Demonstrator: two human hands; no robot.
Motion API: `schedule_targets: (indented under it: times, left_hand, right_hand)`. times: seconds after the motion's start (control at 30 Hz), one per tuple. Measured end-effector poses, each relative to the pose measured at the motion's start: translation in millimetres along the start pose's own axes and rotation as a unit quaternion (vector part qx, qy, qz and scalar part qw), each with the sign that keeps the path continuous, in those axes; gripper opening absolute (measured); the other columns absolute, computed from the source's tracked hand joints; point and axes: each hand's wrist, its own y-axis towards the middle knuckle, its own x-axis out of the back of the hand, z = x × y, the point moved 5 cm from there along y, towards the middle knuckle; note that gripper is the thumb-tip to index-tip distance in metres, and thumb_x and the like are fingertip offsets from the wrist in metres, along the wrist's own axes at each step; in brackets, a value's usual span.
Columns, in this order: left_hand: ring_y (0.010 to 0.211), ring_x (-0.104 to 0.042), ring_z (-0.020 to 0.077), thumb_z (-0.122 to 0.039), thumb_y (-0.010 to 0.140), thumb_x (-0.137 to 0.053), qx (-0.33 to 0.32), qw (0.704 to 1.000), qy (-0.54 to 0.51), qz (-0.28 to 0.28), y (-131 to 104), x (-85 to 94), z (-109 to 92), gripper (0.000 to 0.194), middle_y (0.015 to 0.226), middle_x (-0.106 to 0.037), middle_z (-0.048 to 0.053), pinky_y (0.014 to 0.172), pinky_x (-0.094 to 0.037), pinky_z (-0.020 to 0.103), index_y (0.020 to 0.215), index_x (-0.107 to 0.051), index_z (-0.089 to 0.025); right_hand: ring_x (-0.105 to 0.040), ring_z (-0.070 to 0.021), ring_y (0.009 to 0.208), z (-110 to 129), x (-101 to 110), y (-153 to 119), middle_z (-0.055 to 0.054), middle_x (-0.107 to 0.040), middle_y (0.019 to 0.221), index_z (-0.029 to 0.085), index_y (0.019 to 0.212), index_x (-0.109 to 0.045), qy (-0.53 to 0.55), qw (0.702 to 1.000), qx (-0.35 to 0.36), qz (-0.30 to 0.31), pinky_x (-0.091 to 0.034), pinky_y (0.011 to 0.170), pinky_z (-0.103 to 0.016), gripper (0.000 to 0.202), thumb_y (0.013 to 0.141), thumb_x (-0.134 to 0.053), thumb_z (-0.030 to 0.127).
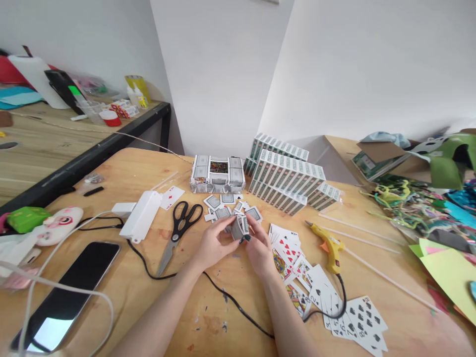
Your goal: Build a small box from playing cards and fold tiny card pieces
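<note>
Left hand [216, 244] and right hand [261, 250] are gripping a folded card piece [240, 228] with part-curled fingers, ideally pressing evenly, scissors [178, 232] lying at nine o'clock.

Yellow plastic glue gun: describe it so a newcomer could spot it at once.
On the light wooden table, look right of the person's right hand, beyond the spread white playing cards. The yellow plastic glue gun lies there beside thin pale sticks, set apart by its pistol shape and black cord.
</note>
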Motion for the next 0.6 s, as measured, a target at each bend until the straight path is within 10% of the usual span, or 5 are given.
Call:
schedule_targets:
  times: [0.6]
  left_hand:
    - [0.118, -0.044, 0.0246, -0.007, 0.074, -0.053, -0.158, 0.951, 0.264, 0.028, -5.3, -9.2, -20.0, 0.055, 0.124, -0.045, 0.008, 0.099, -0.04, 0.046, 0.124, -0.046, -0.028]
  right_hand:
    - [-0.064, -0.0208, 0.084, -7.7, 23.4, 4.0, -0.004, -0.071, 0.092, 0.018, 0.104, -0.065, -0.182, 0.97, 0.051, -0.152, -0.049, 0.081, -0.036, 0.039, 0.068, -0.068, 0.032]
